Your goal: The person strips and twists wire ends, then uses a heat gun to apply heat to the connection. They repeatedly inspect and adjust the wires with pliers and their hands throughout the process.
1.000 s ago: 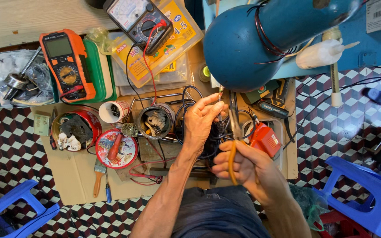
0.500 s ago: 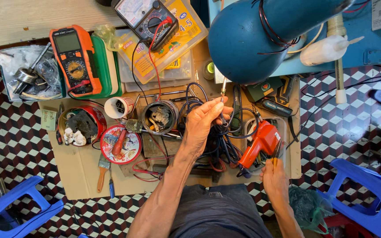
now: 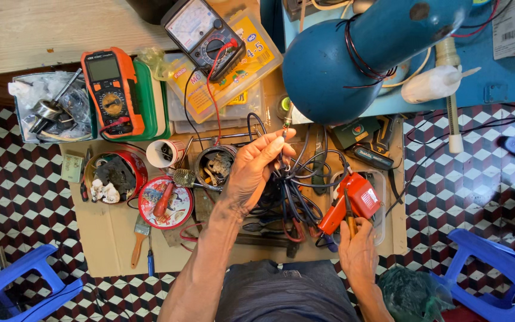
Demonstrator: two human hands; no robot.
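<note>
My left hand (image 3: pixel 253 173) is raised over the cardboard mat (image 3: pixel 99 238), its fingertips pinched on a thin black cable end (image 3: pixel 284 134) that rises from a tangle of black wires (image 3: pixel 296 191). My right hand (image 3: pixel 357 253) sits lower right, near my lap, gripping a small yellow-handled tool whose tip points up beside an orange-red soldering gun (image 3: pixel 353 200). The gun lies in a clear plastic tray (image 3: pixel 382 223).
An orange digital multimeter (image 3: pixel 109 89) and a black analogue meter (image 3: pixel 205 36) lie at the back. Round tins (image 3: pixel 165 203) with parts, a paintbrush (image 3: pixel 140 238) and a white cup (image 3: pixel 162 154) sit left. A big teal lamp shade (image 3: pixel 353 56) looms at right. Blue plastic stools (image 3: pixel 496 268) flank me.
My right hand dropped from beside the left hand down to the lower right with the yellow-handled tool, uncovering the soldering gun. My left hand stays pinched on the cable.
</note>
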